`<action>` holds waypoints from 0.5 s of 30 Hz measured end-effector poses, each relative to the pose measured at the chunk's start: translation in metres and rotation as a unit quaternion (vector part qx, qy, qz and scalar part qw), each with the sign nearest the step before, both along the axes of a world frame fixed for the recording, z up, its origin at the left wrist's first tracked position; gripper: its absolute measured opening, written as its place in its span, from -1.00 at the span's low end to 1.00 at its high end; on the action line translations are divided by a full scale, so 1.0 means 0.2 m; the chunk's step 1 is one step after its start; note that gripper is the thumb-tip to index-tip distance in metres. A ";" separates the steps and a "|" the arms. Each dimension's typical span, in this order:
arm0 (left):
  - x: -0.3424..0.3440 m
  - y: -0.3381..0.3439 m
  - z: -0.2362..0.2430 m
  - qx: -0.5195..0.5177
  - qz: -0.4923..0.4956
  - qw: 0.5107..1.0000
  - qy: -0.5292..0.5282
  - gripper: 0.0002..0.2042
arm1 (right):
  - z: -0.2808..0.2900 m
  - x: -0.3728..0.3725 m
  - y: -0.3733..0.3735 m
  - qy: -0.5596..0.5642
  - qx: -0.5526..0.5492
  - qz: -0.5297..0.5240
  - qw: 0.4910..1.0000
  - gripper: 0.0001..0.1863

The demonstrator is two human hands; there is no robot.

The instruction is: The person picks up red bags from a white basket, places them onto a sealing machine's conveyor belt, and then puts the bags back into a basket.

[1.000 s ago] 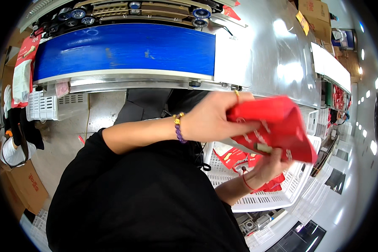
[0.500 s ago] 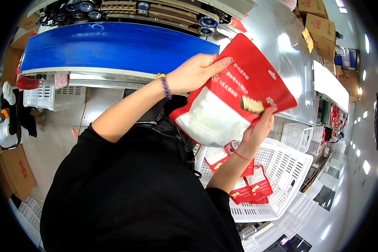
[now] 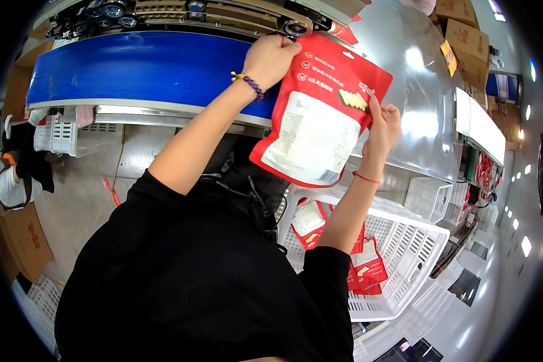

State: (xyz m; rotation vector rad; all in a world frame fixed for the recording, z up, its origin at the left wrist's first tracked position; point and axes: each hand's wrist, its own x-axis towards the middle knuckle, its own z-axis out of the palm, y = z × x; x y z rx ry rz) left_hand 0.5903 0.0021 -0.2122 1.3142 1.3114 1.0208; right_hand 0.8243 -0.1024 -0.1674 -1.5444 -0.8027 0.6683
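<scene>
A red snack pouch (image 3: 320, 136) with a large white panel hangs between my hands, its back toward me. My left hand (image 3: 272, 60) pinches its upper left edge, over the far part of the blue conveyor belt. On the right edge, my right hand (image 3: 381, 127) grips the pouch between thumb and fingers. The pouch is tilted, its lower end nearer my body, over the table's front edge. Below my right forearm a white plastic crate (image 3: 413, 238) holds several similar red pouches (image 3: 368, 265).
The blue conveyor belt (image 3: 145, 69) runs across the far left, with a roller machine (image 3: 193, 15) behind it. A shiny metal table (image 3: 419, 90) extends to the right. Cardboard boxes (image 3: 467, 48) are stacked at the far right. Another person (image 3: 21, 172) is at the left.
Both hands have moved farther from my body with the pouch. It has turned more upright and flattened, showing its white panel fully.
</scene>
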 end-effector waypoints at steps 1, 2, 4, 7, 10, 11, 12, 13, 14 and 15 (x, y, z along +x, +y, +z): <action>-0.06 0.01 -0.01 0.034 0.019 0.999 0.012 -0.68 | -0.01 -0.05 0.05 -0.003 -0.008 0.010 1.000 -0.71; -0.11 0.02 -0.01 0.042 0.010 0.999 0.023 -0.68 | -0.02 -0.07 0.07 0.016 0.002 0.023 1.000 -0.70; -0.20 0.00 0.03 0.047 0.038 0.996 0.060 -0.68 | -0.03 -0.16 0.12 0.032 -0.006 0.025 0.999 -0.70; -0.41 -0.02 0.11 0.109 0.018 0.958 0.264 -0.65 | -0.03 -0.23 0.18 0.008 -0.043 0.069 0.997 -0.69; -0.52 -0.22 0.31 0.218 0.060 0.965 0.130 -0.72 | -0.01 -0.29 0.15 -0.009 -0.089 0.084 0.992 -0.78; -0.52 -0.33 0.45 0.145 -0.024 0.988 -0.037 -0.75 | 0.00 -0.29 0.11 -0.005 -0.091 0.079 0.993 -0.78; -0.53 -0.34 0.50 0.124 -0.041 0.990 -0.061 -0.76 | 0.04 -0.25 0.07 0.026 -0.062 0.130 0.989 -0.80; -0.57 -0.60 0.72 0.017 -0.242 0.933 -0.265 -0.77 | 0.03 -0.25 -0.01 0.073 -0.038 0.176 0.981 -0.79; -0.51 -0.79 0.65 0.172 -0.308 0.900 -0.254 -0.67 | 0.05 -0.24 -0.08 0.073 -0.037 0.188 0.979 -0.77; -0.47 -0.87 0.71 0.160 -0.324 0.897 -0.257 -0.67 | 0.08 -0.19 -0.18 0.085 -0.020 0.177 0.980 -0.75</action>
